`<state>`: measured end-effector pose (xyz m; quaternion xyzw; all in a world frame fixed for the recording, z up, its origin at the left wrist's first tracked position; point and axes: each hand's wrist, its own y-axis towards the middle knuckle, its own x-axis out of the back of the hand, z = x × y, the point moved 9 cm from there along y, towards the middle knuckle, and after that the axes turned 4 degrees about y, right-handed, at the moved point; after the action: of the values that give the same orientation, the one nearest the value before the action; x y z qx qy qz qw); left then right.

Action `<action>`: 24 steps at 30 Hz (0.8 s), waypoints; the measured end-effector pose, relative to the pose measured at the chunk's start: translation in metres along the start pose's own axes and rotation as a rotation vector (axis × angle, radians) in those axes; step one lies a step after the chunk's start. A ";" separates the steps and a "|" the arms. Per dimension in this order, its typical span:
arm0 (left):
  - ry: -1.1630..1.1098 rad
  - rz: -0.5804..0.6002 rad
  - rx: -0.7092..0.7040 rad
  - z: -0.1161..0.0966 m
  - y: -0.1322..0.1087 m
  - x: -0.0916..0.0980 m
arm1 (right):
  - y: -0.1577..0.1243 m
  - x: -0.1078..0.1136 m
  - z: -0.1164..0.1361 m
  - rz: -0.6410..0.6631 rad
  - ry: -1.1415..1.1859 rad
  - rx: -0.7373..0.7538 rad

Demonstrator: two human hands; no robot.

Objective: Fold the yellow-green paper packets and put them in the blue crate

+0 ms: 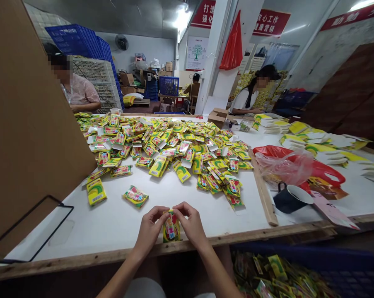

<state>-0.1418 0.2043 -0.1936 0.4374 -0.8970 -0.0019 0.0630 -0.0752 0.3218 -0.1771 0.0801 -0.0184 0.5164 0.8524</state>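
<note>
A small yellow and green box (171, 228) with red and pink print stands at the table's front edge, between my hands. My left hand (155, 225) pinches its upper left corner, and my right hand (188, 223) pinches the upper right corner. Its top edge is partly covered by my fingertips. Just beyond, to the left, one similar box (136, 196) lies flat on the white table (112, 225). Another yellow box (96, 192) rests farther left. A wide heap of such boxes (174, 140), some with white flaps open, spreads across the table behind.
A wooden strip (264, 190) borders the heap on the right. Past it are a dark mug (290, 198), red and clear plastic bags (283, 165) and flat cartons (329, 145). Cardboard (34, 107) stands at left. A blue crate (354, 265) sits below right. Several people sit beyond.
</note>
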 end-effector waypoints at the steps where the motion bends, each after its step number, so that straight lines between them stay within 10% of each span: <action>1: 0.009 0.005 -0.014 -0.002 -0.002 -0.001 | -0.001 -0.002 -0.003 0.006 0.032 -0.005; 7: 0.340 0.028 -0.195 -0.026 -0.002 0.007 | -0.015 0.016 0.009 -0.050 -0.008 0.025; 12: 0.773 -0.052 -0.242 -0.009 0.032 0.079 | -0.059 0.135 0.033 -0.286 -0.398 -0.016; 16: 1.134 -0.285 0.152 0.038 0.051 0.147 | -0.087 0.194 0.023 -0.324 -0.635 -0.056; 19: 0.972 -0.339 0.113 0.036 0.048 0.134 | -0.085 0.171 0.005 -0.292 -0.525 -0.067; 24: 0.439 -0.303 -0.202 -0.023 0.023 0.060 | -0.051 0.075 0.008 -0.181 -0.268 0.036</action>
<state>-0.1941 0.1723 -0.1629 0.5478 -0.7816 -0.0059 0.2981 0.0055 0.3631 -0.1666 0.1647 -0.1156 0.4225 0.8837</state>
